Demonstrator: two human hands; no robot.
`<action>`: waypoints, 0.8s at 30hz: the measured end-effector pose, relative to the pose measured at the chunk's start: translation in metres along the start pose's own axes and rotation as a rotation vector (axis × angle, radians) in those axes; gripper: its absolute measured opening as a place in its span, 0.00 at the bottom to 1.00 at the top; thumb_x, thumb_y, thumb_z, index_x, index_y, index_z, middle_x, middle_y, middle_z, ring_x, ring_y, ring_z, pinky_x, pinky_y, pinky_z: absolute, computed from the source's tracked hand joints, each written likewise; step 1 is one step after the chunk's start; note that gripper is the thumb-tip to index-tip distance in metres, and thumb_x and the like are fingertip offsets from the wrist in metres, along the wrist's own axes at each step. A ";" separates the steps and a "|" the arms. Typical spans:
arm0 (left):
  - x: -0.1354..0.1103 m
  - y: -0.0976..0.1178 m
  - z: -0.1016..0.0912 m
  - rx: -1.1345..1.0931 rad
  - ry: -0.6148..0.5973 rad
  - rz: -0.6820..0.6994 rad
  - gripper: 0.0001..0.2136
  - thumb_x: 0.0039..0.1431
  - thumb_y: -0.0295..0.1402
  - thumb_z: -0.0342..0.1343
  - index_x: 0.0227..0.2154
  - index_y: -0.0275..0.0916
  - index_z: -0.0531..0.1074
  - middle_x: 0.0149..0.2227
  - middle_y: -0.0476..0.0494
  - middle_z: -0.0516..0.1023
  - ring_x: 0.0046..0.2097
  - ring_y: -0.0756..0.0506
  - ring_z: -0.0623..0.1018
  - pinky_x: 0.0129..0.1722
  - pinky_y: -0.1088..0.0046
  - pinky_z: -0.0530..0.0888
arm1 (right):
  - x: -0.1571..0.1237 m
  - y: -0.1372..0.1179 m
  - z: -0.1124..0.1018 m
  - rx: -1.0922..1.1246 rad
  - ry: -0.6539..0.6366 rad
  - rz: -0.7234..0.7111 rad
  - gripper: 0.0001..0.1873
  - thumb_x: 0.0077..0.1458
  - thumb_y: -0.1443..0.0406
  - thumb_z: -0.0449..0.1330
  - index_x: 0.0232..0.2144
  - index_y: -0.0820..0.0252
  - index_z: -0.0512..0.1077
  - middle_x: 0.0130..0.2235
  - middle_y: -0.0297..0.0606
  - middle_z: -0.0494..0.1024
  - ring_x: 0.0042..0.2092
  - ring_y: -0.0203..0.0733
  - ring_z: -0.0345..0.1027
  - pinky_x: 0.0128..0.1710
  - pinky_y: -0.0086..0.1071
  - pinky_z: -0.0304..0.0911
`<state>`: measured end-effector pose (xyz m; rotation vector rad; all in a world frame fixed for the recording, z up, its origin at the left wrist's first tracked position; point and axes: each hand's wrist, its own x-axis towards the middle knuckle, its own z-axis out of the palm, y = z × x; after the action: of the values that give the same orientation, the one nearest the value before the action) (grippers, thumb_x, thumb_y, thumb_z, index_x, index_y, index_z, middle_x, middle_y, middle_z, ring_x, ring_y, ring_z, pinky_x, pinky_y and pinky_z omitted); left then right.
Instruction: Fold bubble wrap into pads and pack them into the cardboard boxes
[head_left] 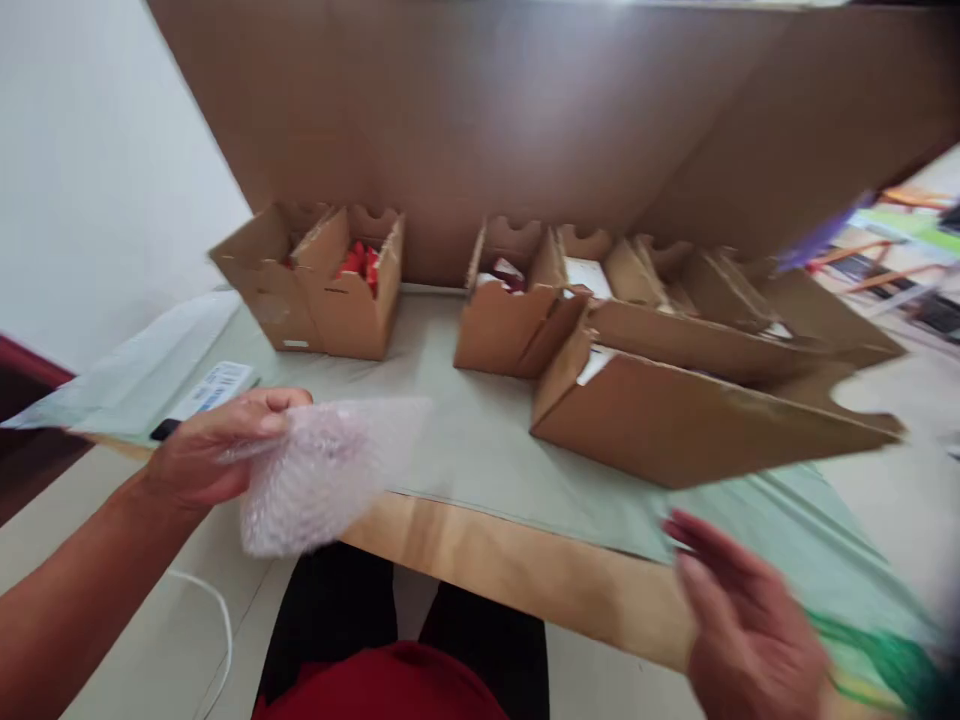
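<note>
My left hand is closed on the edge of a bubble wrap pouch, thumb on top. The pouch hangs over the table's front edge, with something faintly pinkish showing through the clear bubbles. Off to the right, my right hand is held over the front edge with thumb and fingers apart and nothing between them; it is slightly blurred. Ahead of it sits a long open cardboard box. Just beyond my left hand lies a white packet with a printed label, beside a small black object.
A tall cardboard panel rises behind several open cardboard bins. One left bin holds red packets; a middle bin holds something dark red and white. Pale green sheeting covers the wooden table. Green netting lies at the right corner.
</note>
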<state>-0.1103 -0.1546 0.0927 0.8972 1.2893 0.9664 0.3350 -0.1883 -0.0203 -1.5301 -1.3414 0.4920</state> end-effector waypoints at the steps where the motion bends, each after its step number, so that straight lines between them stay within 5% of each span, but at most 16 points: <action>1: 0.004 -0.002 0.019 -0.038 -0.115 -0.033 0.15 0.33 0.47 0.64 0.16 0.41 0.71 0.19 0.47 0.73 0.23 0.46 0.70 0.24 0.70 0.67 | -0.008 -0.011 0.008 0.092 -0.144 0.005 0.29 0.61 0.47 0.64 0.60 0.49 0.70 0.60 0.48 0.74 0.57 0.59 0.71 0.52 0.50 0.70; 4: 0.022 -0.015 0.065 -0.050 -0.429 -0.122 0.16 0.35 0.49 0.67 0.16 0.42 0.74 0.20 0.44 0.73 0.24 0.44 0.71 0.26 0.67 0.68 | -0.014 -0.037 0.039 0.512 -0.510 0.063 0.53 0.45 0.36 0.69 0.67 0.46 0.60 0.67 0.49 0.66 0.65 0.62 0.64 0.56 0.51 0.68; 7: 0.049 -0.031 0.089 0.103 -0.485 -0.118 0.18 0.42 0.50 0.70 0.19 0.40 0.77 0.22 0.45 0.71 0.26 0.47 0.68 0.27 0.71 0.65 | -0.003 -0.041 0.060 0.721 -0.590 0.270 0.51 0.42 0.39 0.74 0.63 0.51 0.66 0.52 0.46 0.79 0.50 0.54 0.75 0.47 0.43 0.71; 11: 0.075 -0.046 0.092 0.154 -0.336 -0.059 0.22 0.48 0.54 0.67 0.38 0.42 0.81 0.35 0.43 0.79 0.34 0.45 0.75 0.33 0.71 0.70 | 0.014 -0.031 0.059 0.617 -0.444 0.382 0.23 0.49 0.51 0.72 0.42 0.58 0.77 0.33 0.34 0.76 0.31 0.38 0.68 0.32 0.31 0.64; 14: 0.080 -0.054 0.092 0.222 -0.245 0.002 0.28 0.45 0.48 0.71 0.48 0.42 0.78 0.39 0.43 0.81 0.37 0.43 0.78 0.37 0.70 0.73 | 0.033 -0.024 0.052 0.414 -0.415 0.304 0.20 0.49 0.54 0.70 0.42 0.58 0.77 0.28 0.31 0.73 0.28 0.36 0.62 0.27 0.29 0.58; 19: 0.088 -0.067 0.108 0.352 -0.131 0.075 0.14 0.42 0.42 0.66 0.29 0.38 0.76 0.25 0.50 0.75 0.27 0.49 0.71 0.29 0.74 0.67 | 0.051 -0.005 0.051 0.234 -0.312 0.233 0.22 0.53 0.51 0.66 0.45 0.59 0.75 0.26 0.30 0.72 0.27 0.37 0.63 0.27 0.31 0.59; 24: 0.100 -0.082 0.102 0.458 -0.037 0.057 0.16 0.44 0.47 0.65 0.22 0.40 0.70 0.19 0.54 0.69 0.22 0.52 0.66 0.24 0.76 0.61 | 0.026 0.006 0.030 -0.022 -0.071 -0.010 0.21 0.59 0.53 0.62 0.51 0.55 0.73 0.50 0.45 0.79 0.50 0.52 0.73 0.49 0.46 0.69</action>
<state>0.0000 -0.0905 -0.0110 1.3014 1.4884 0.7012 0.3213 -0.1517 -0.0298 -1.5358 -1.4128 0.5316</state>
